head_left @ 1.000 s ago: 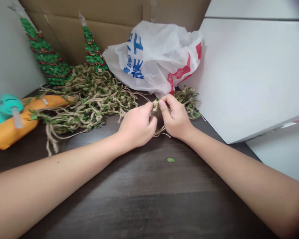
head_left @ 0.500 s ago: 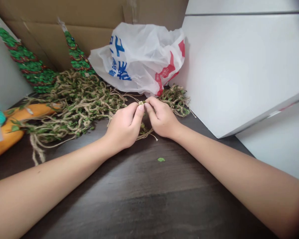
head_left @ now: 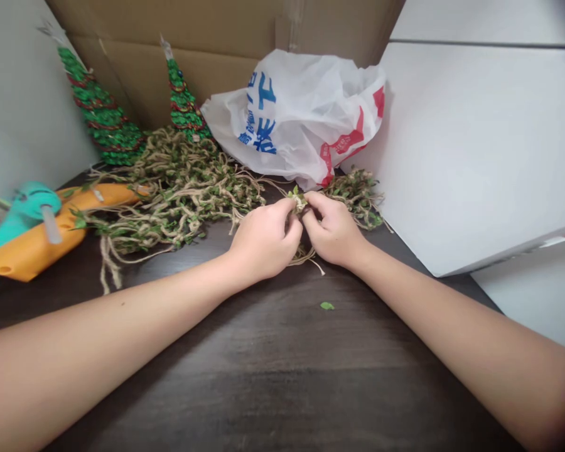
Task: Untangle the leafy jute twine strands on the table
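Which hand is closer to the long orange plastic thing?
Your left hand. It's right of the orange thing, past a pile of leafy brown twine. Your right hand is farther right.

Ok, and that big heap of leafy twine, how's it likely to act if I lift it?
The heap of leafy twine will probably sag, since its strands bend and loop every way. They look tangled, so lifting one part may drag others along. Leaves might shed too: one loose leaf lies on the dark tabletop.
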Demonstrator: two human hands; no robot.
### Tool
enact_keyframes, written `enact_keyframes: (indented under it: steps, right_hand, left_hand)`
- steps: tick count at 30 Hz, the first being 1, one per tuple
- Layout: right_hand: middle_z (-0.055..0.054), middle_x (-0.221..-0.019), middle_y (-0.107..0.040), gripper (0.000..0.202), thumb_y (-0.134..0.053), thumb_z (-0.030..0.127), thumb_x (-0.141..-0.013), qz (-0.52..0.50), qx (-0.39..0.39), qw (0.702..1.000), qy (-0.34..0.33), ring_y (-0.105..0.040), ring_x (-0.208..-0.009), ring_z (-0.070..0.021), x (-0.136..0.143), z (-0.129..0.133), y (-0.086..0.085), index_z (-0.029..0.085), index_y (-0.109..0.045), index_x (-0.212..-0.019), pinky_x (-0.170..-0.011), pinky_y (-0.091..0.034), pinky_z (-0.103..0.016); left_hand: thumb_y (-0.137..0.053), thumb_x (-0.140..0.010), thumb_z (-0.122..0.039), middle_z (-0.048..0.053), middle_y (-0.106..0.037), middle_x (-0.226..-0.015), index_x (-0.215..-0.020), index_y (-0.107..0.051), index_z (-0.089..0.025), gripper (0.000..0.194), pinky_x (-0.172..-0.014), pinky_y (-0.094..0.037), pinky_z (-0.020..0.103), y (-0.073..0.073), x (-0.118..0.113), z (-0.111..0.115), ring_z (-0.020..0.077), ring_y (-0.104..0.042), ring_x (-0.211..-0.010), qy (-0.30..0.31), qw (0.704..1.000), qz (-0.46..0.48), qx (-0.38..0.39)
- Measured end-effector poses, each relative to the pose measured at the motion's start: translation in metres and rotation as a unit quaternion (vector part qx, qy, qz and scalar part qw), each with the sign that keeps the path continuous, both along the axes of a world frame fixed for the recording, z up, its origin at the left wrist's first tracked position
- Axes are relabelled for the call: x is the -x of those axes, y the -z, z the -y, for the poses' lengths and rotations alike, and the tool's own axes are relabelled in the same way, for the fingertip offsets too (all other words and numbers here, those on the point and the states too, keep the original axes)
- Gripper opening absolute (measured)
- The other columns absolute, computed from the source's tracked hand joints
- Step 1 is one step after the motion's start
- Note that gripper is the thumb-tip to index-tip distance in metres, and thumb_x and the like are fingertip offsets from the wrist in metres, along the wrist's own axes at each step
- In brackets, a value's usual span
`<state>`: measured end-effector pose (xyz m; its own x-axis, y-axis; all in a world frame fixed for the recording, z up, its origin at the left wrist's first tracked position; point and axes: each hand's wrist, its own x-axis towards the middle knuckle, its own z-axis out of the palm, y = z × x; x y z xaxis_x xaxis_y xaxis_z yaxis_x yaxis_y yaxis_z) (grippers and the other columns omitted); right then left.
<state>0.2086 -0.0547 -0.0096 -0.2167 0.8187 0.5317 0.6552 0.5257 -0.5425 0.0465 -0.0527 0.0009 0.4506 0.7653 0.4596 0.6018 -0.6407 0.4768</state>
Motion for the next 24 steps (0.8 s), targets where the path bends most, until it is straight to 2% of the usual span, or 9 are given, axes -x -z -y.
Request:
enact_keyframes:
  steps: [9, 17, 24]
  right_hand:
    - [-0.003, -0.080, -0.050, 0.017, -0.040, 0.008, -0.084, 0.007, -0.029, 0.999, -0.012, -0.050, -0.077, -0.0181, -0.0004, -0.0030, 0.0016, 0.022, -0.043, -0.074, -0.073, -0.039, -0.033]
    - [-0.006, -0.090, -0.054, 0.018, -0.040, 0.007, -0.083, -0.010, -0.021, 0.999, -0.040, -0.054, -0.085, -0.0190, -0.0009, -0.0028, 0.0017, 0.020, -0.050, -0.076, -0.082, -0.045, -0.035]
    - [-0.004, -0.082, -0.054, 0.023, -0.036, 0.000, -0.073, -0.035, -0.019, 0.997, -0.070, -0.054, -0.083, -0.0181, -0.0030, -0.0020, -0.0009, 0.021, -0.046, -0.068, -0.081, -0.044, -0.034]
  left_hand:
    - [-0.045, -0.092, -0.017, 0.004, -0.066, -0.082, -0.095, -0.059, -0.018, 0.015, -0.069, -0.041, 0.030, 0.0012, 0.0007, -0.0015, 0.0160, -0.057, -0.071, 0.002, 0.999, 0.048, -0.003]
    - [-0.044, -0.089, -0.015, 0.001, -0.059, -0.073, -0.084, -0.055, -0.018, 0.012, -0.062, -0.036, 0.028, -0.0029, 0.0012, -0.0005, 0.0137, -0.049, -0.065, 0.007, 0.998, 0.064, 0.015]
    - [-0.043, -0.086, -0.015, -0.001, -0.054, -0.066, -0.072, -0.048, -0.019, 0.015, -0.061, -0.033, 0.029, -0.0034, 0.0013, -0.0005, 0.0138, -0.047, -0.062, 0.015, 0.999, 0.040, 0.035]
